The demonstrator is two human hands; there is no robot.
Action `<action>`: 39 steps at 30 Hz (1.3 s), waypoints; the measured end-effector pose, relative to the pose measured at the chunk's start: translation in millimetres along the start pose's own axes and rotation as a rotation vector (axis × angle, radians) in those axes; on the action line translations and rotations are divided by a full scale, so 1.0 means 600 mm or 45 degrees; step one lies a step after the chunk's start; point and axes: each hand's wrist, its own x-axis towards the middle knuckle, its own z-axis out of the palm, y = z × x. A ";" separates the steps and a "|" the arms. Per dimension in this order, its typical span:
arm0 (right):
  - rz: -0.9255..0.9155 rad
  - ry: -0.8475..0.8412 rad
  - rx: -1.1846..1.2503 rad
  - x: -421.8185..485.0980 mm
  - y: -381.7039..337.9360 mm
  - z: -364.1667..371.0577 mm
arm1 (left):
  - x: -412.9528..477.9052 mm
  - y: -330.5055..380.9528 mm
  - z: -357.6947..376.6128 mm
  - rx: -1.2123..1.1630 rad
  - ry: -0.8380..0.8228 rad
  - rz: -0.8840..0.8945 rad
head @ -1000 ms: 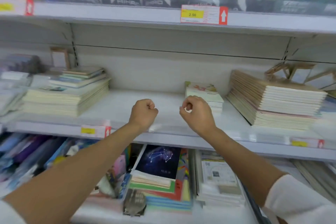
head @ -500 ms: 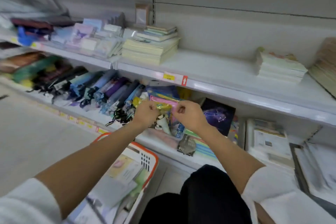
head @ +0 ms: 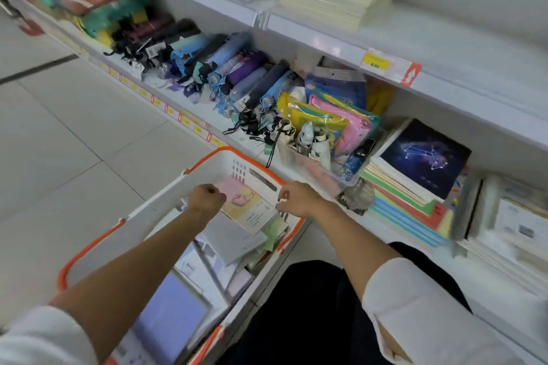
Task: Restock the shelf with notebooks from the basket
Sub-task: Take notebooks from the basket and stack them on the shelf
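Poised at lower centre over the basket (head: 226,153), left hand (head: 206,200) balled and empty, right hand (head: 298,200) curled at the edge of the top notebook (head: 249,209), contact impossible to tell. Likely about to lift that notebook, lying tilted on the pile, toward the bare stretch of shelf (head: 444,38) at upper right.

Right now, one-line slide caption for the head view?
Left hand and right hand, fingers curled, over a pastel-covered notebook in the white orange-rimmed plastic basket beside white store shelves.
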 end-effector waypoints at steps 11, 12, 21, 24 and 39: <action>-0.044 -0.343 -0.412 0.073 -0.033 0.191 | 0.030 -0.165 -0.008 -0.271 -0.071 -0.645; -0.044 -0.351 -0.406 0.075 -0.030 0.209 | 0.031 -0.173 -0.001 -0.306 -0.089 -0.656; -0.160 -0.128 -0.606 0.091 0.007 0.225 | 0.032 -0.172 0.032 -0.414 -0.200 -0.634; -0.198 -0.057 -0.578 0.092 -0.014 0.212 | 0.035 -0.162 0.028 -0.520 -0.209 -0.644; -0.241 -0.431 0.116 0.008 -0.094 0.166 | 0.009 -0.118 0.026 -0.659 -0.128 -0.603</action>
